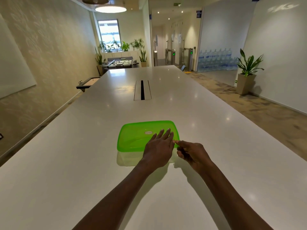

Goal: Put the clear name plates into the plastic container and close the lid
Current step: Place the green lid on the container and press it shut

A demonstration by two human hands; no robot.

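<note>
The left hand point(158, 149) lies flat and open on the green lid point(141, 136), hiding the container's point(127, 159) near right corner, where the right hand point(191, 153) curls, grip indeterminate.

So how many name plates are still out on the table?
0. None lie on the table. The green lid sits on the container under the left hand; any inside are hidden by the lid and hands.

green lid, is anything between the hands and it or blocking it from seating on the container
Nothing visible does. The left hand lies flat on the green lid, and the right hand has its fingers at the lid's near right corner. The lid already sits on the clear container; the table around it shows no obstacle.
</note>
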